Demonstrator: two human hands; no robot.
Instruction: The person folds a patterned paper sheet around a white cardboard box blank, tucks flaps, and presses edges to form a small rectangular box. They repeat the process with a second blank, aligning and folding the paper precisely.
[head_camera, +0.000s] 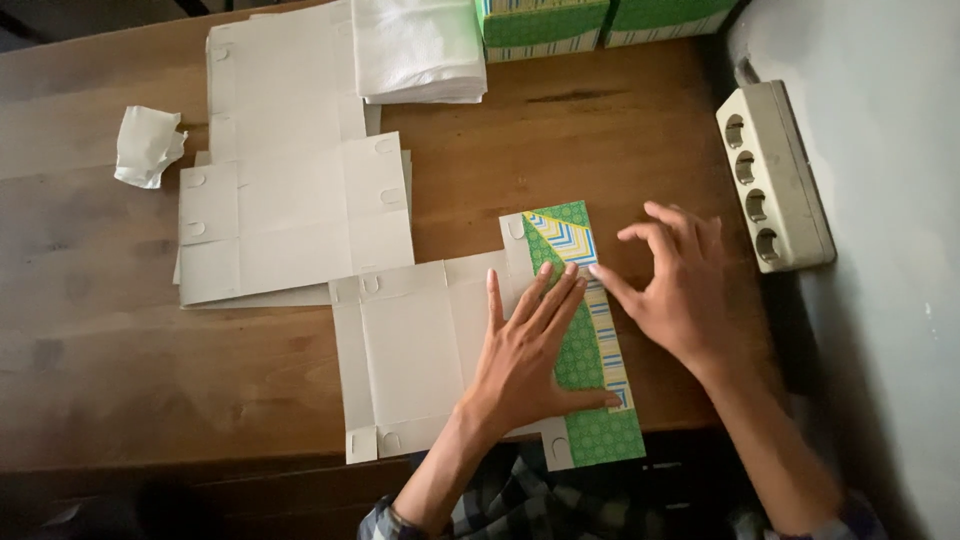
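Note:
A flat cardboard box blank (410, 345) lies white side up on the wooden table (130, 360). Its right panel (580, 345) is folded over and shows a green dotted print with a striped band. My left hand (525, 350) lies flat on that folded panel, fingers spread and pointing away from me. My right hand (680, 285) is just to the right, its fingers curled, with the index fingertip touching the panel's striped edge. Neither hand grips anything.
A stack of unfolded white box blanks (290, 170) lies at the back left, with a crumpled tissue (147, 145) beside it. A pile of white tissues (415, 45) and green printed boxes (590, 22) sit at the far edge. A white multi-socket power strip (772, 175) lies on the right.

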